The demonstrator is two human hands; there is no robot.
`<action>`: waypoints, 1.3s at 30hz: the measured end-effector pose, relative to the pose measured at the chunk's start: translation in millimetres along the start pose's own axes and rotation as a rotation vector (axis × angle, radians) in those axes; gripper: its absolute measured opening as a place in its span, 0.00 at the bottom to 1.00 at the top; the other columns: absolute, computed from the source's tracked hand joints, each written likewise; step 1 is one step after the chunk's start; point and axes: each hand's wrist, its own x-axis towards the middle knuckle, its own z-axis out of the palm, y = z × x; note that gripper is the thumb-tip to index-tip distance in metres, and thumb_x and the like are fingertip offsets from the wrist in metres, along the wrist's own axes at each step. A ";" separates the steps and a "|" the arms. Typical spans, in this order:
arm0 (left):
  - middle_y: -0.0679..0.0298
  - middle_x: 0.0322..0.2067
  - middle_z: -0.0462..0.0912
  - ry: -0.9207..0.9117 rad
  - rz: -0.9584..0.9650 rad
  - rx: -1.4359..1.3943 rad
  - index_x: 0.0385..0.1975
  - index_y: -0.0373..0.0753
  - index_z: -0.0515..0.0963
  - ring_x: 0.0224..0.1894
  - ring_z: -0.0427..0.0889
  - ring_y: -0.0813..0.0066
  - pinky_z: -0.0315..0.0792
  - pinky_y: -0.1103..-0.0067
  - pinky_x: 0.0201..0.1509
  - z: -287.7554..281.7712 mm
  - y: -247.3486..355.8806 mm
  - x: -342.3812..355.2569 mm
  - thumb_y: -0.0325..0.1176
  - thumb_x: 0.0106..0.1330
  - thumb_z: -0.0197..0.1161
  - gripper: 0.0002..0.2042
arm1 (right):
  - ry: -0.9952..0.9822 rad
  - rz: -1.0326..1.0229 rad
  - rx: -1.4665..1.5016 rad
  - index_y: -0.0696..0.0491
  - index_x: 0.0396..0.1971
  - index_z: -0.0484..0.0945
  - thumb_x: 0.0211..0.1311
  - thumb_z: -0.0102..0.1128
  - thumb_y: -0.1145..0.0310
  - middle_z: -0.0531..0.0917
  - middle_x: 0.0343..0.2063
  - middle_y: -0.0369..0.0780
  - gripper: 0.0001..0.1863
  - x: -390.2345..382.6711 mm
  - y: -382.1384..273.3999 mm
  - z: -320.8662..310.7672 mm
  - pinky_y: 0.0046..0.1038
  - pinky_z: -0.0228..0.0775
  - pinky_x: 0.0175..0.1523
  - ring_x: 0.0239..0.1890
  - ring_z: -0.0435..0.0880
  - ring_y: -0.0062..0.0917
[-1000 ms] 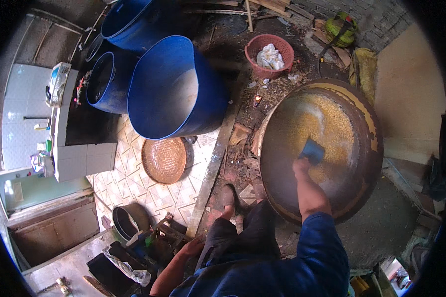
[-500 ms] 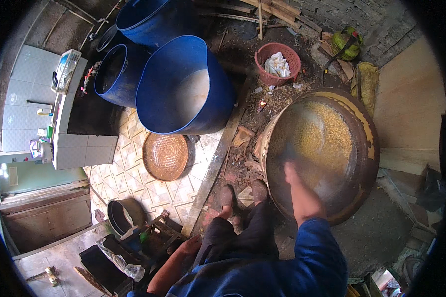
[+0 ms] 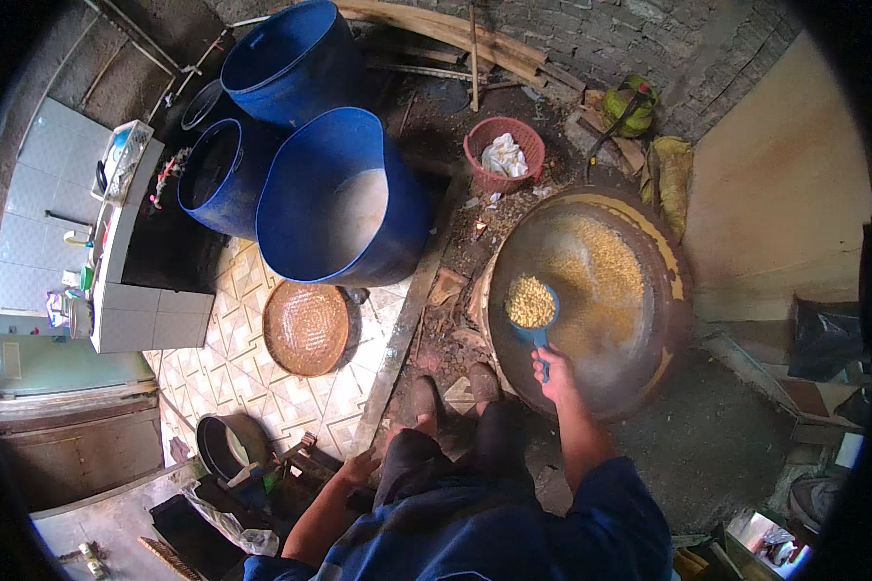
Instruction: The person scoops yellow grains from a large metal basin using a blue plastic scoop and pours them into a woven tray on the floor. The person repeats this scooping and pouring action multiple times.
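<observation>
Nearby, left hand: it (image 3: 360, 470) hangs beside the left thigh; nothing shows in it, but I cannot tell whether its fingers are curled or spread. It is well apart from the pan.

Right hand: it (image 3: 555, 373) reaches out over the near left part of the pan, closed around the handle of a blue scoop (image 3: 541, 336).

Scoop axis: nearly fore-and-aft, slightly canted; the handle runs back toward the person and a little to the right, while the cup lies straight ahead of the right hand, a touch left.

Scoop load: yellowish grains (image 3: 530, 302) fill the cup, its mouth facing up. Whether its underside touches anything below cannot be told.

Pan: a wide, round, dark vessel (image 3: 622, 395) in front of the person, to the right; the cup sits within its outline, just beside the left rim.

Grain bed: more yellow grains (image 3: 612, 257) spread across the pan, to the right of the cup and beyond it.

Woven tray: round and brown (image 3: 306, 329), lying on the tiled floor, left of the scoop and well apart.

Blue tub: large and open (image 3: 409, 232), ahead and left of the scoop, apart from the pan; something pale shows inside.

Red basket: farthest of these (image 3: 484, 174), beyond the pan's left side, holding something white.
</observation>
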 end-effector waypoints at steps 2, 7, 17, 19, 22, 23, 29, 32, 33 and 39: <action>0.42 0.62 0.60 -0.025 0.075 0.094 0.53 0.41 0.71 0.63 0.63 0.51 0.63 0.68 0.64 -0.8 3.1 -0.2 0.30 0.56 0.56 0.21 | -0.016 -0.029 0.010 0.48 0.42 0.72 0.59 0.57 0.70 0.75 0.27 0.34 0.11 -25.6 -6.3 0.7 0.17 0.58 0.19 0.19 0.69 0.16; 0.46 0.64 0.59 -0.152 0.129 0.461 0.54 0.42 0.71 0.66 0.59 0.54 0.56 0.69 0.69 -11.4 25.5 9.0 0.22 0.55 0.49 0.24 | -0.043 -0.132 0.011 0.52 0.45 0.71 0.59 0.57 0.70 0.74 0.27 0.36 0.14 -77.7 -26.0 -0.8 0.18 0.59 0.19 0.21 0.69 0.17; 0.48 0.64 0.59 -0.024 0.059 0.395 0.57 0.43 0.70 0.65 0.60 0.53 0.57 0.71 0.67 -11.3 85.4 18.3 0.39 0.68 0.47 0.19 | -0.088 -0.230 -0.015 0.54 0.46 0.71 0.58 0.58 0.71 0.74 0.27 0.37 0.15 -151.4 -77.1 12.7 0.17 0.58 0.18 0.19 0.69 0.16; 0.52 0.65 0.59 0.043 -0.067 0.028 0.60 0.43 0.67 0.65 0.61 0.58 0.56 0.72 0.68 -6.4 89.4 21.3 0.34 0.67 0.48 0.20 | -0.102 -0.240 -0.023 0.54 0.47 0.71 0.58 0.57 0.71 0.75 0.27 0.37 0.16 -158.9 -84.6 17.1 0.17 0.58 0.18 0.19 0.69 0.15; 0.53 0.64 0.61 0.078 -0.129 -0.175 0.62 0.40 0.63 0.65 0.62 0.63 0.56 0.74 0.67 1.2 80.0 23.4 0.37 0.67 0.51 0.23 | -0.119 -0.255 -0.065 0.54 0.47 0.71 0.58 0.57 0.72 0.75 0.26 0.37 0.16 -165.6 -92.4 27.4 0.17 0.58 0.17 0.19 0.69 0.15; 0.54 0.64 0.62 0.072 -0.076 -0.169 0.63 0.38 0.62 0.65 0.62 0.64 0.56 0.75 0.66 1.8 74.7 23.9 0.39 0.67 0.52 0.25 | -0.134 -0.257 -0.080 0.55 0.47 0.71 0.58 0.57 0.72 0.75 0.26 0.37 0.15 -168.2 -94.5 31.9 0.17 0.58 0.17 0.19 0.69 0.15; 0.51 0.64 0.61 0.181 -0.160 -0.401 0.61 0.36 0.64 0.65 0.61 0.61 0.55 0.74 0.67 9.2 57.7 9.5 0.44 0.66 0.54 0.27 | -0.175 -0.214 -0.199 0.56 0.46 0.72 0.59 0.56 0.73 0.76 0.25 0.37 0.14 -179.9 -94.7 84.3 0.16 0.59 0.16 0.17 0.70 0.15; 0.49 0.63 0.62 0.247 -0.165 -0.310 0.59 0.37 0.67 0.65 0.61 0.58 0.56 0.73 0.68 15.1 40.2 6.6 0.40 0.63 0.55 0.25 | -0.251 -0.168 -0.268 0.56 0.45 0.72 0.59 0.56 0.74 0.76 0.25 0.37 0.14 -179.7 -82.4 121.7 0.16 0.60 0.16 0.17 0.70 0.14; 0.49 0.63 0.62 0.232 -0.133 -0.286 0.59 0.37 0.68 0.65 0.61 0.57 0.56 0.73 0.68 16.3 28.8 6.1 0.39 0.62 0.55 0.25 | -0.285 -0.148 -0.286 0.56 0.45 0.72 0.59 0.56 0.74 0.76 0.25 0.37 0.13 -178.6 -74.9 134.9 0.16 0.60 0.16 0.17 0.70 0.14; 0.49 0.63 0.62 -0.053 0.150 0.410 0.58 0.36 0.68 0.67 0.58 0.56 0.56 0.72 0.69 -11.6 -45.1 -2.2 0.41 0.61 0.54 0.26 | -0.407 -0.016 -0.414 0.56 0.46 0.71 0.60 0.55 0.74 0.77 0.25 0.37 0.13 -153.1 1.1 230.6 0.16 0.61 0.16 0.17 0.71 0.14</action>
